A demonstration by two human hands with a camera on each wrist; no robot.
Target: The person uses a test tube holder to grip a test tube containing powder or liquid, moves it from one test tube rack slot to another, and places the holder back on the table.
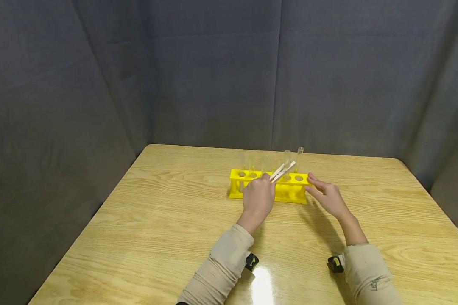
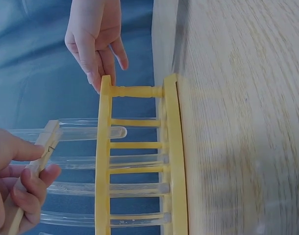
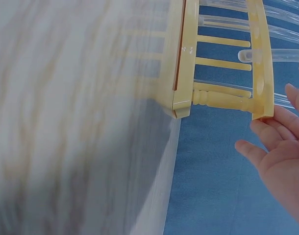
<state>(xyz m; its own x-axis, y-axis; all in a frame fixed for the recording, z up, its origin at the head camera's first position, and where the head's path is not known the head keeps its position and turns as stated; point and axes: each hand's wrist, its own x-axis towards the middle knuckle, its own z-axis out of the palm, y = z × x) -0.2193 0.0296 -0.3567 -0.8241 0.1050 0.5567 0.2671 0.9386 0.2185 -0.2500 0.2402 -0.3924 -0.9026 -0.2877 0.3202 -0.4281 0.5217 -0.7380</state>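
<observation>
My left hand (image 1: pixel 258 197) grips a wooden test tube clamp (image 2: pixel 50 134), fingers curled round its handle. The clamp's jaws are round a clear test tube (image 2: pixel 83 133), which passes through a hole in the upper plate of a yellow test tube rack (image 1: pixel 290 197). The tube's rounded bottom sits just under that plate, well above the base. My right hand (image 1: pixel 330 198) touches the right end of the upper plate with nearly straight fingertips (image 3: pixel 264 134). Several other clear test tubes (image 2: pixel 139 188) stand in the rack.
The rack stands on a wood-grain table (image 1: pixel 168 212), toward its far side. Grey-blue curtains (image 1: pixel 213 84) hang behind the table and along its left. A black wrist camera (image 1: pixel 252 262) hangs by the left sleeve, another black camera (image 1: pixel 335 264) by the right.
</observation>
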